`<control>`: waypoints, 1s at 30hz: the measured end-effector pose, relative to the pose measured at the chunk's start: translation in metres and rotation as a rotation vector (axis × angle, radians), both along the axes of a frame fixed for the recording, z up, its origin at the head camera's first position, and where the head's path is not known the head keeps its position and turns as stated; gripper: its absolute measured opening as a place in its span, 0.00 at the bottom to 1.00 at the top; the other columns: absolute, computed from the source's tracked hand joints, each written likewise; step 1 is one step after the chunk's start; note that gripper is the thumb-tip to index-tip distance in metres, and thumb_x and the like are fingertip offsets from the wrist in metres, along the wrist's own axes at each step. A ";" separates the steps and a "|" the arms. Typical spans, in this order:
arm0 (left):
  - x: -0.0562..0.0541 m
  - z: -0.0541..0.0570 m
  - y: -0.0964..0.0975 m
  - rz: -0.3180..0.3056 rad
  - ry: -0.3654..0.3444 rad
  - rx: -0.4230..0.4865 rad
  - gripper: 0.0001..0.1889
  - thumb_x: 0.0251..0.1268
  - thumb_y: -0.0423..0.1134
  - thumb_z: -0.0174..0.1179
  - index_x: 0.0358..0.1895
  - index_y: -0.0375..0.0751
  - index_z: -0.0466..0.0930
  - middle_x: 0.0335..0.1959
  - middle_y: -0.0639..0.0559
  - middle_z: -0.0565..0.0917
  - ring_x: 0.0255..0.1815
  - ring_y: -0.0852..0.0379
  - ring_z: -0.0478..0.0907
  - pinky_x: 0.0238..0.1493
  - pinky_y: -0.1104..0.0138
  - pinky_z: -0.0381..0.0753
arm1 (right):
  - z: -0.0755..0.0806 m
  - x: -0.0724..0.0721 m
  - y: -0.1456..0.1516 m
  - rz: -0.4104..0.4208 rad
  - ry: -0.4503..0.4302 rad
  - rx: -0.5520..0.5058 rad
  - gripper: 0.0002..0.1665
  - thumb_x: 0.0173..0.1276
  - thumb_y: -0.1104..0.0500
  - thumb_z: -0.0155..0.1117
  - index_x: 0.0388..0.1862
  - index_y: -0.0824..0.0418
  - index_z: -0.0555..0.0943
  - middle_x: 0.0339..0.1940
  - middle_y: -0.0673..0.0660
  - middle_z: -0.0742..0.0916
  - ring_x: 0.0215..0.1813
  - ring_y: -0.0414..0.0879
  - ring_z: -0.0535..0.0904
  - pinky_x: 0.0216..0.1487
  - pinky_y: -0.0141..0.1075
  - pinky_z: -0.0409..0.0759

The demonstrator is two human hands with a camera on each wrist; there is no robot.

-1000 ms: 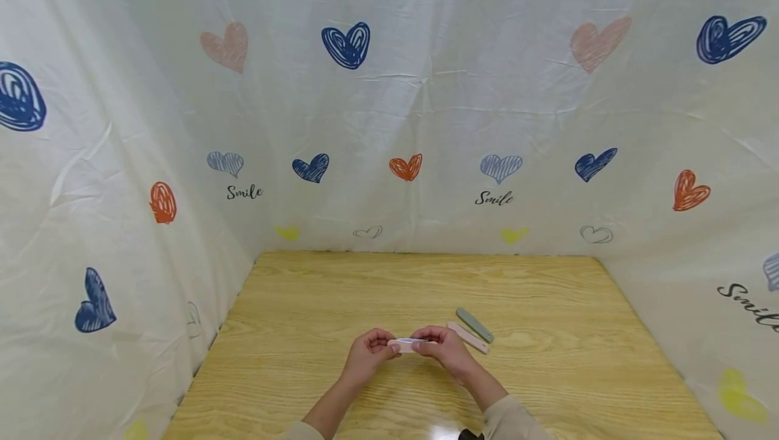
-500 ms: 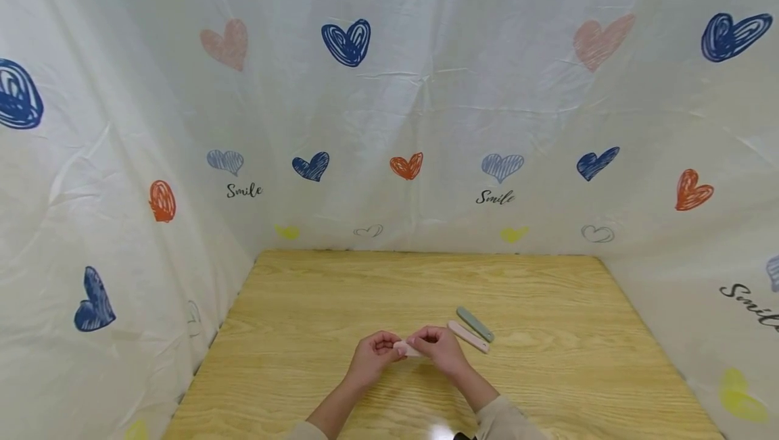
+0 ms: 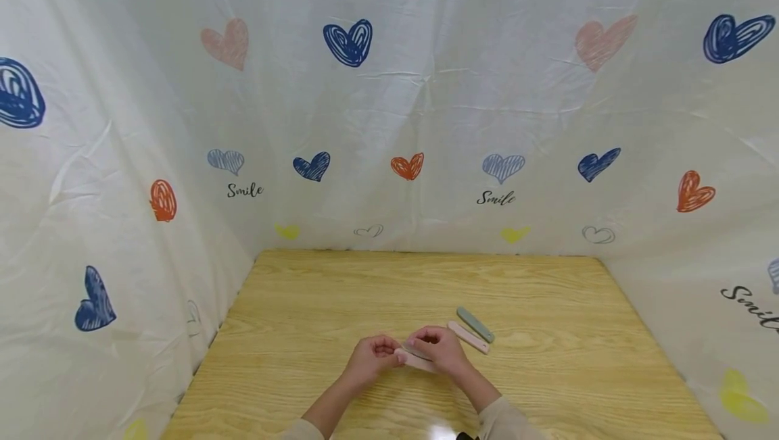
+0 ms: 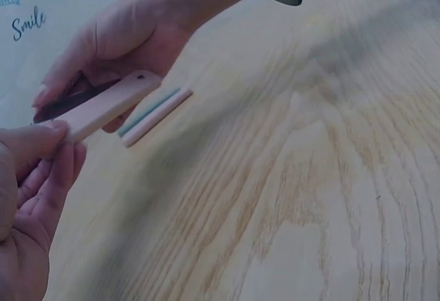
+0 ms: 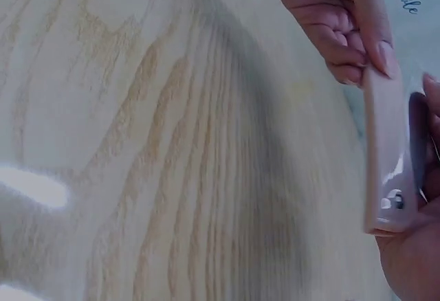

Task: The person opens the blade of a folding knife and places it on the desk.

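Observation:
My left hand (image 3: pixel 365 364) pinches one end of a pink folding knife (image 3: pixel 421 363) between thumb and fingers. The knife's long pink handle (image 4: pixel 113 105) has a small hole near its far end. Beside it, my right hand (image 3: pixel 447 352) pinches the dark, thin blade (image 4: pixel 77 100), which stands at a narrow angle to the handle. In the right wrist view the shiny handle (image 5: pixel 388 143) reaches from the left thumb to the right palm, with the dark blade (image 5: pixel 417 136) alongside. My right fingers partly hide the blade.
On the wooden table (image 3: pixel 548 352), just beyond my right hand, lie a similar green folded piece (image 3: pixel 475 324) and a pink one (image 3: pixel 468 337), side by side. White cloth (image 3: pixel 420 109) with printed hearts hangs behind the table and at both sides.
The held knife has turned from level to slanting down to the right. The blade now stands apart from the handle, with my right fingers on it. The two pieces on the table stay put.

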State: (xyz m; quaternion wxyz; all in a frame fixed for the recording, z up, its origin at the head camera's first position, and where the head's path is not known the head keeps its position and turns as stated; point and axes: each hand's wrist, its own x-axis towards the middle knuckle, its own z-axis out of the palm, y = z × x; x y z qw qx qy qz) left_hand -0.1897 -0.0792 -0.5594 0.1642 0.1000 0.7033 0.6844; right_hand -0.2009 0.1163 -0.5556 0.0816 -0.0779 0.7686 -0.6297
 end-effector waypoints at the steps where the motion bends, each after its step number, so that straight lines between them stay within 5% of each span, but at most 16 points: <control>1: 0.000 0.000 -0.001 -0.024 0.002 -0.020 0.13 0.60 0.32 0.66 0.42 0.24 0.79 0.32 0.49 0.85 0.33 0.62 0.83 0.42 0.63 0.87 | 0.000 -0.001 0.002 0.060 0.024 0.026 0.12 0.64 0.56 0.68 0.35 0.66 0.86 0.33 0.55 0.88 0.32 0.35 0.77 0.33 0.25 0.75; 5: 0.002 -0.001 -0.001 -0.099 0.016 -0.067 0.13 0.59 0.34 0.67 0.41 0.25 0.81 0.32 0.48 0.85 0.33 0.61 0.82 0.39 0.67 0.86 | 0.001 -0.005 0.012 0.245 0.082 0.083 0.10 0.65 0.57 0.67 0.35 0.64 0.87 0.33 0.59 0.89 0.33 0.34 0.80 0.35 0.26 0.79; 10: 0.002 -0.005 0.001 -0.126 0.021 -0.078 0.12 0.59 0.33 0.66 0.41 0.26 0.82 0.33 0.46 0.85 0.32 0.60 0.82 0.36 0.70 0.85 | 0.005 -0.006 0.020 0.314 0.065 0.140 0.10 0.66 0.56 0.66 0.35 0.62 0.87 0.32 0.57 0.89 0.32 0.34 0.80 0.34 0.27 0.80; 23: 0.005 -0.003 0.000 -0.188 0.037 -0.115 0.11 0.61 0.35 0.66 0.39 0.27 0.83 0.31 0.45 0.86 0.31 0.61 0.82 0.38 0.60 0.87 | 0.004 0.003 0.028 0.376 0.003 0.110 0.10 0.63 0.58 0.69 0.35 0.66 0.87 0.31 0.61 0.89 0.28 0.38 0.81 0.31 0.37 0.85; 30: 0.002 -0.001 -0.002 -0.156 0.032 -0.073 0.13 0.63 0.34 0.64 0.43 0.25 0.82 0.32 0.45 0.86 0.34 0.53 0.85 0.42 0.53 0.87 | 0.004 0.005 0.030 0.266 -0.032 0.016 0.14 0.65 0.58 0.67 0.39 0.71 0.84 0.32 0.57 0.89 0.31 0.35 0.82 0.34 0.33 0.84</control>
